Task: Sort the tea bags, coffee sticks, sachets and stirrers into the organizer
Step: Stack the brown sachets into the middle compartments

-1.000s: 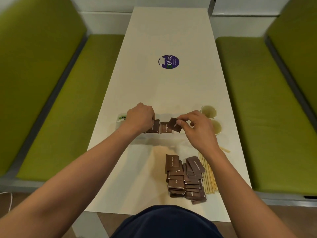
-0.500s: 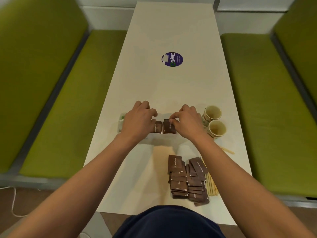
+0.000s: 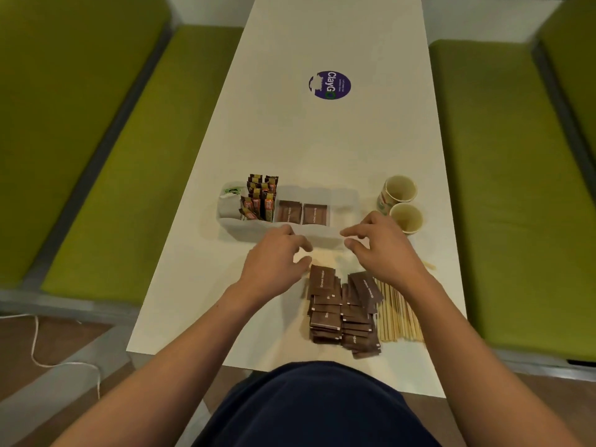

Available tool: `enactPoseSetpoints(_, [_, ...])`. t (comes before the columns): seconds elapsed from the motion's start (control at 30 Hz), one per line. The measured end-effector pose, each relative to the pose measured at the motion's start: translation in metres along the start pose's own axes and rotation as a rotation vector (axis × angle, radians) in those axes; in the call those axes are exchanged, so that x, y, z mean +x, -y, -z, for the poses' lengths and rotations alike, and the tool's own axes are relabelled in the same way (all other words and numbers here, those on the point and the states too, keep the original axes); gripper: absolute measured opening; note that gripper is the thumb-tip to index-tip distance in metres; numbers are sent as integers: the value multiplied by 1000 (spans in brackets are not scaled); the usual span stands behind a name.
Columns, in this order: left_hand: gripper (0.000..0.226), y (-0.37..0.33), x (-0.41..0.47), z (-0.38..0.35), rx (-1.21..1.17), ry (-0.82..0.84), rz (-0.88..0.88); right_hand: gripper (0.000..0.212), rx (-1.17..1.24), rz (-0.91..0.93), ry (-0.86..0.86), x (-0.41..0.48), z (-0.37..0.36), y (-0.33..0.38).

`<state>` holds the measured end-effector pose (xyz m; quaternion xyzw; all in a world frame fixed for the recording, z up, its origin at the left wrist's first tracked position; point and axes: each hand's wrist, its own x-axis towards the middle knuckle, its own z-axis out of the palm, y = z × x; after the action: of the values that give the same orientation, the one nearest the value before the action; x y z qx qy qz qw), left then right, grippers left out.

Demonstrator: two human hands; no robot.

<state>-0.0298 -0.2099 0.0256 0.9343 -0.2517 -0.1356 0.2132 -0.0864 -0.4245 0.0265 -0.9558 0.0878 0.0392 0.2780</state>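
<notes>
- The table (image 3: 322,140) carried the organizer (image 3: 248,232) midway along it, nearer the left edge.
- The pile (image 3: 342,314) of unsorted sachets lay by the near edge, right of centre. The stirrers (image 3: 400,317) lay just beside it, towards the right edge.
- You had pulled your left hand (image 3: 274,269) and right hand (image 3: 383,250) back from the organizer. They hovered between it and the pile, with fingers loosely spread and nothing in them.
- The two sachets (image 3: 303,213) you had been tucking in half a second earlier stood side by side in the middle compartments, released.
- That placement looked finished. Most of the pile and all the stirrers were still to sort, so another pick from the pile seemed next.
</notes>
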Motion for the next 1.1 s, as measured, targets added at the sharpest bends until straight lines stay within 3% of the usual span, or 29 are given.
enactPoseSetpoints(0.13, [35, -8, -5, -25, -20, 116, 77, 35, -178, 30, 180, -21, 0, -22])
enactPoseSetpoints(0.33, [68, -17, -4, -42, 0, 186, 212, 60, -293, 21, 381, -37, 1, -35])
enactPoseSetpoints(0.47, [66, -21, -2, -46, -50, 165, 253, 69, -339, 53, 430, -36, 0, -38])
enactPoseSetpoints(0.63, [50, -23, 2, -42, -178, 164, 315, 61, -302, 96, 392, -27, 0, -37])
enactPoseSetpoints(0.83, [37, -18, 2, -40, -393, 101, 386, 32, -185, 126, 330, -22, 4, -37])
enactPoseSetpoints(1.1, [27, -8, 9, -37, -568, 181, 486, 12, 80, 98, 293, -27, 26, -33])
